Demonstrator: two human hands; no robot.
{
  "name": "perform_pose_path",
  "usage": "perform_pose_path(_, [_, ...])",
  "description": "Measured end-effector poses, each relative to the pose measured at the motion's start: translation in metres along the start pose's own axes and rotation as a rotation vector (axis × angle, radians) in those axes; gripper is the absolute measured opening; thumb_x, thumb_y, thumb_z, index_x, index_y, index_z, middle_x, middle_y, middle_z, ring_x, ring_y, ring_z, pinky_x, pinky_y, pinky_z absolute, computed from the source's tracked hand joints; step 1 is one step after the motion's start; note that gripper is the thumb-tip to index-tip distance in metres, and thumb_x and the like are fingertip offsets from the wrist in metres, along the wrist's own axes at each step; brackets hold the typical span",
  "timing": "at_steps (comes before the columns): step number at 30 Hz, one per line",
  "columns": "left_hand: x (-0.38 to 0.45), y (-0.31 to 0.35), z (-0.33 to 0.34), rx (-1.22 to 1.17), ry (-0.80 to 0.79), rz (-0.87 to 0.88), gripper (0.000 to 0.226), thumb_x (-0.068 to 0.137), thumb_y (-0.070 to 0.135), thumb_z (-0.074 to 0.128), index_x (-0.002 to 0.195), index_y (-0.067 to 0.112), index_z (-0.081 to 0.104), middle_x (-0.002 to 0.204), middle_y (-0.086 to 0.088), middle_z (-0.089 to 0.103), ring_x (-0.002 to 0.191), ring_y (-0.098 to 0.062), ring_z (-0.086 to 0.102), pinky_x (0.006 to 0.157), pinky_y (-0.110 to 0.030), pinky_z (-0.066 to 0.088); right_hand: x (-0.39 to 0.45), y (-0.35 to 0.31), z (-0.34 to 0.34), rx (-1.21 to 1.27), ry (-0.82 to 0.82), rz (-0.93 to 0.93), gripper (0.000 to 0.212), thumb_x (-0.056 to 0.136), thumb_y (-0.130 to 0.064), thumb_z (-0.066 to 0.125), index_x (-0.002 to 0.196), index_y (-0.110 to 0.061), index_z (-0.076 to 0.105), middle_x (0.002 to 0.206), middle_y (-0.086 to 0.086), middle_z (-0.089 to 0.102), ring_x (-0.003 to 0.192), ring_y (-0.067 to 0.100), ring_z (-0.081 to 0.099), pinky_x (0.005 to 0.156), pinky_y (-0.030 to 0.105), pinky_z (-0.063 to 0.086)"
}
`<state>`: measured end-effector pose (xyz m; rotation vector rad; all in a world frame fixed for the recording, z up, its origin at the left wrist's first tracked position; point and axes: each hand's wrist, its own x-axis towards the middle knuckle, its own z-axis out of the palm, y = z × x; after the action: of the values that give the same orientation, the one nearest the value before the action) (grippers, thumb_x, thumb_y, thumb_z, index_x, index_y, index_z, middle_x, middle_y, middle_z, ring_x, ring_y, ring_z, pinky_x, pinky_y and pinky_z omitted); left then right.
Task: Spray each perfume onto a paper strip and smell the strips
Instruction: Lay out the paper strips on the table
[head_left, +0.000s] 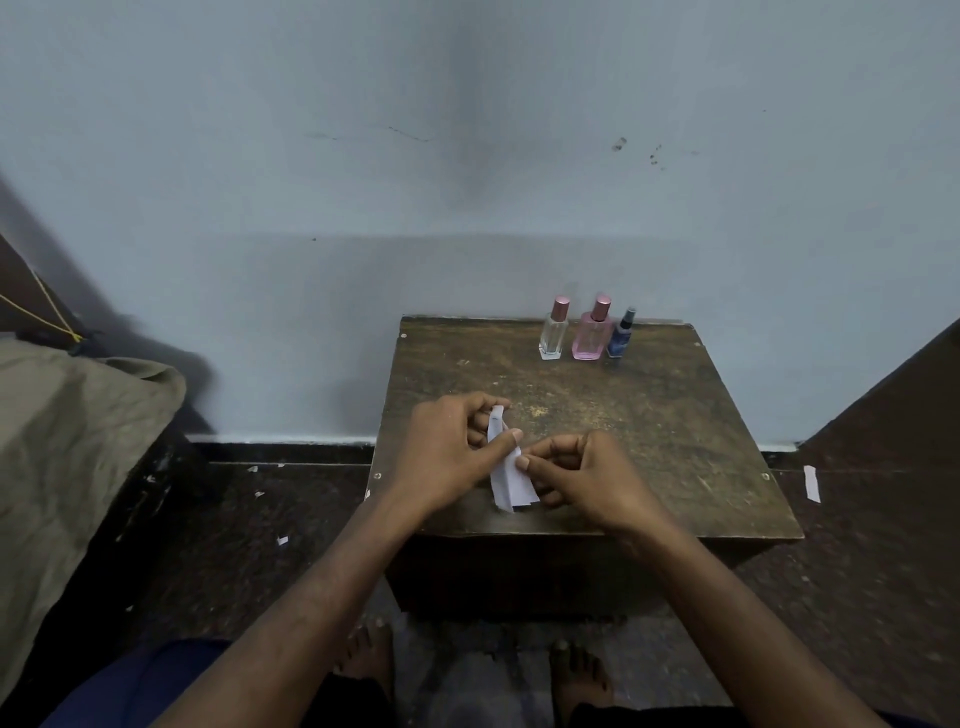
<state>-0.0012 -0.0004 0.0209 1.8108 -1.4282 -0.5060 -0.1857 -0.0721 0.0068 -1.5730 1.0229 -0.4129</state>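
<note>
Three perfume bottles stand in a row at the back of the wooden table (649, 426): a clear bottle (552, 332) with a pink cap, a pink bottle (592, 335) with a pink cap, and a small dark blue spray bottle (620, 336). Over the table's front half, my left hand (447, 447) and my right hand (582, 475) both pinch a small bunch of white paper strips (506, 480). The left thumb presses the strips' upper part; the right thumb and fingers hold their lower right side.
A blue-grey wall rises right behind the table. A bed with an olive cover (67, 457) stands at the left. A loose paper strip (811, 483) and small scraps lie on the dark floor. My bare feet (576, 675) are under the table's front edge.
</note>
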Motion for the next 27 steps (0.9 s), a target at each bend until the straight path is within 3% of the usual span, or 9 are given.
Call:
perform_pose_path(6, [0.001,-0.001,0.000,0.020,-0.020,-0.005,0.043,0.092,0.035,0.080,0.131,0.020,0.073,0.099,0.009,0.077,0.083,0.004,0.069,0.071,-0.003,0.051,0.002,0.003,-0.001,-0.150,0.013,-0.043,0.010,0.091,-0.013,0.080,0.099,-0.019,0.082,0.084,-0.001,0.081,0.077,0.013,0.078,0.074,0.034,0.064])
perform_pose_path(10, [0.001,0.000,0.001,0.039,-0.042,-0.015,0.043,0.093,0.036,0.078,0.133,0.022,0.072,0.098,0.009,0.078,0.082,0.005,0.070,0.071,-0.002,0.050,0.000,0.004,0.001,-0.226,0.123,-0.078,0.009,0.085,-0.015,0.085,0.092,-0.020,0.082,0.075,-0.004,0.080,0.071,0.007,0.077,0.070,0.027,0.062])
perform_pose_path(14, [0.001,0.002,0.000,0.047,-0.055,-0.034,0.044,0.093,0.036,0.078,0.134,0.022,0.071,0.100,0.009,0.079,0.084,0.004,0.070,0.070,-0.001,0.049,0.000,0.001,0.001,-0.329,0.257,-0.135,0.008,0.082,-0.015,0.087,0.087,-0.021,0.082,0.070,-0.009,0.077,0.062,-0.002,0.072,0.055,0.010,0.051])
perform_pose_path(19, [-0.003,0.010,0.000,0.013,-0.072,-0.047,0.043,0.094,0.031,0.078,0.135,0.018,0.071,0.102,0.006,0.080,0.082,0.006,0.069,0.069,0.000,0.048,-0.002,0.003,0.005,-0.390,0.265,-0.307,0.006,0.088,-0.027,0.084,0.091,-0.024,0.080,0.076,-0.014,0.076,0.070,-0.003,0.071,0.061,0.012,0.054])
perform_pose_path(23, [-0.009,0.019,0.001,-0.039,-0.071,-0.080,0.043,0.091,0.033,0.081,0.131,0.018,0.072,0.094,0.016,0.070,0.071,0.015,0.064,0.064,0.003,0.044,-0.001,0.003,0.006,-0.448,0.311,-0.410,0.004,0.092,-0.028,0.079,0.092,-0.025,0.082,0.077,-0.016,0.075,0.074,-0.003,0.069,0.063,0.010,0.048])
perform_pose_path(25, [-0.011,0.020,0.000,-0.107,-0.052,-0.120,0.043,0.089,0.042,0.081,0.128,0.025,0.073,0.094,0.020,0.072,0.076,0.018,0.066,0.063,0.001,0.046,0.000,0.003,0.003,-0.453,0.322,-0.427,0.005,0.094,-0.028,0.077,0.095,-0.026,0.082,0.078,-0.017,0.075,0.074,-0.003,0.069,0.063,0.011,0.049])
perform_pose_path(27, [-0.011,0.021,-0.001,-0.243,-0.058,-0.179,0.038,0.091,0.047,0.078,0.123,0.027,0.076,0.096,0.014,0.078,0.084,0.012,0.071,0.069,-0.005,0.054,-0.001,0.002,0.002,-0.442,0.340,-0.443,0.008,0.095,-0.027,0.075,0.099,-0.027,0.082,0.078,-0.019,0.074,0.074,-0.003,0.069,0.063,0.012,0.050])
